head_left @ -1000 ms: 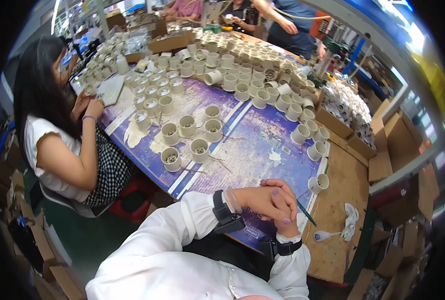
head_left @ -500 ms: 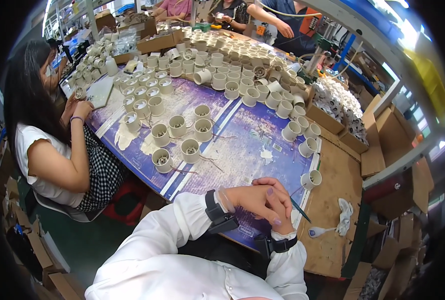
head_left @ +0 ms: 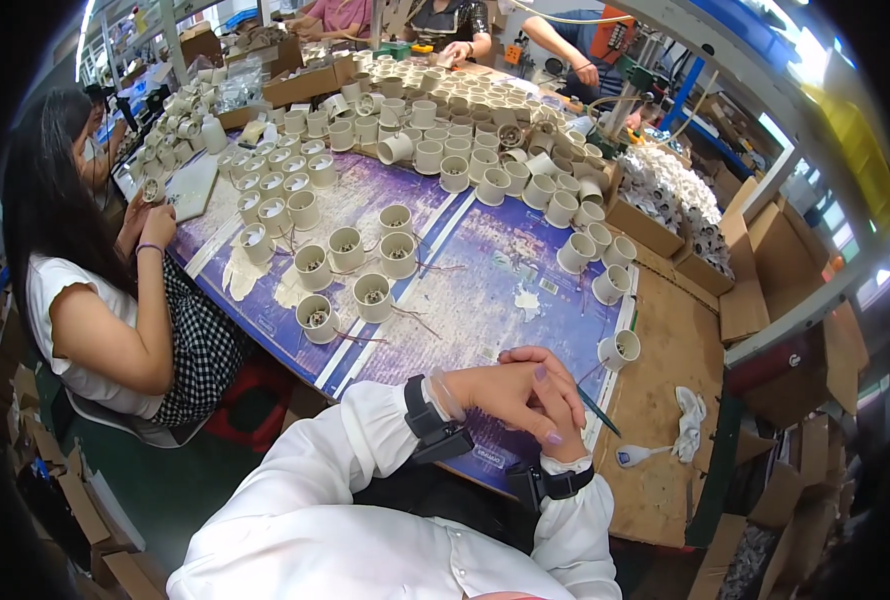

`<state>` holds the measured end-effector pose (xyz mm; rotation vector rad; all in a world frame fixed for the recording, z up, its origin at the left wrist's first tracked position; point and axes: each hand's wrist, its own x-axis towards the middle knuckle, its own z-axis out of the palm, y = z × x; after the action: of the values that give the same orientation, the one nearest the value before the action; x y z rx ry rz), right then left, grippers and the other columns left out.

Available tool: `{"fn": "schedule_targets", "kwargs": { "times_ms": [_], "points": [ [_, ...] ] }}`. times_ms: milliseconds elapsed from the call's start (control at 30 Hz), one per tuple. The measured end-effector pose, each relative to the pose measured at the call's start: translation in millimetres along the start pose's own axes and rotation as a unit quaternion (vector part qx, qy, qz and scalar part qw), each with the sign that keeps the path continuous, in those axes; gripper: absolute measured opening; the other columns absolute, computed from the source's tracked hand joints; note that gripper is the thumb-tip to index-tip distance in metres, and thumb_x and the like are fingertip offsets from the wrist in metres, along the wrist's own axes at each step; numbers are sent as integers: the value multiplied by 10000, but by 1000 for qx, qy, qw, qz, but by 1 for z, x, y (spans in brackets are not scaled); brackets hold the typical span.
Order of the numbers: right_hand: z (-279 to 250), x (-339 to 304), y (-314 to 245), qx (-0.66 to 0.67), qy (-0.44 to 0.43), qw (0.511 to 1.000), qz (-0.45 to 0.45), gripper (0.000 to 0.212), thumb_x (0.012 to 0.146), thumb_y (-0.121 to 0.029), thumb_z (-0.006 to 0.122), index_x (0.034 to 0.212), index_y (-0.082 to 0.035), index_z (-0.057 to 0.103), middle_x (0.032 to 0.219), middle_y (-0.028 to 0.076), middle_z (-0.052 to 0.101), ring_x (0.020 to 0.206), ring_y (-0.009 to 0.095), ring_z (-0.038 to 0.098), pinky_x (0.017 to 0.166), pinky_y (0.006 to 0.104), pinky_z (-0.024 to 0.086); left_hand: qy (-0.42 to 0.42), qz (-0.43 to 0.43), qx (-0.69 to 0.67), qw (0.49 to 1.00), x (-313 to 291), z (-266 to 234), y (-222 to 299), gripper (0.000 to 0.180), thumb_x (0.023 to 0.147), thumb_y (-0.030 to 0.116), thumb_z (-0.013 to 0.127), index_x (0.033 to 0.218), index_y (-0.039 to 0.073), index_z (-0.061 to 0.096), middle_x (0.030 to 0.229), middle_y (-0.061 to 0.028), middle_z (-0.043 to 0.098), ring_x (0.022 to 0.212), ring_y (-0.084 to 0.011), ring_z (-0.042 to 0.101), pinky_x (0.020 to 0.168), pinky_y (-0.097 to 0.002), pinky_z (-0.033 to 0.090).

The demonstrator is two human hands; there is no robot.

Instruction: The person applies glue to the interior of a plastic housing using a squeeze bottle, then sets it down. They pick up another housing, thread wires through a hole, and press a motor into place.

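Observation:
In front of my body, at the near edge of the table, my left hand [head_left: 503,396] and my right hand [head_left: 565,425] are clasped together. The left fingers close round the right hand, whose thumb lies across the left. A thin dark green pen-like stick [head_left: 599,411] shows beside the right hand; whether it is held or lies on the table I cannot tell. Nearest the right hand stands a beige round cup [head_left: 620,349] with metal parts inside. Farther left, several similar cups [head_left: 373,298] stand with thin reddish wires trailing from them.
Many beige cups [head_left: 428,155] crowd the far side. A cardboard box of small white parts [head_left: 670,195] stands right. On the brown board [head_left: 655,400] lie a white brush-like tool [head_left: 637,455] and crumpled white glove [head_left: 689,424]. A co-worker [head_left: 105,320] sits left; others work at the back.
The view has shifted slightly, so the cups appear a little farther left and up. My hands stay clasped. At the back, a co-worker's hand has moved lower towards the cups.

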<state>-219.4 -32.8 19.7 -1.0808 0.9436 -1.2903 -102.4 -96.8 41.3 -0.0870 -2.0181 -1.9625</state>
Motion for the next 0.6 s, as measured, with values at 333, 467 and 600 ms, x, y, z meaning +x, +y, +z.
{"fn": "schedule_targets", "kwargs": {
  "times_ms": [333, 467, 600],
  "points": [
    [2, 0, -5, -34, -4, 999, 12, 482, 891, -409, 553, 1098, 26, 538, 1065, 102, 574, 857, 149, 590, 597, 228, 521, 9, -23, 10, 1000, -5, 1, -6, 211, 835, 224, 651, 956, 52, 632, 834, -29, 578, 642, -110, 517, 563, -231, 408],
    [3, -1, -5, -46, -5, 999, 11, 477, 891, -415, 552, 1100, 13, 539, 1069, 92, 569, 824, 145, 593, 516, 220, 519, 10, -30, 22, 999, -4, 1, -4, 229, 834, 209, 658, 958, 17, 638, 914, -56, 603, 820, -144, 560, 706, -257, 439],
    [2, -3, -4, -33, -6, 999, 15, 470, 891, -412, 555, 1103, 6, 540, 1068, 93, 569, 831, 145, 588, 520, 221, 520, -11, -70, -23, 997, -4, -2, -15, 215, 829, 193, 673, 999, 65, 639, 875, -4, 568, 659, -76, 532, 514, -199, 421]
  ]
}}
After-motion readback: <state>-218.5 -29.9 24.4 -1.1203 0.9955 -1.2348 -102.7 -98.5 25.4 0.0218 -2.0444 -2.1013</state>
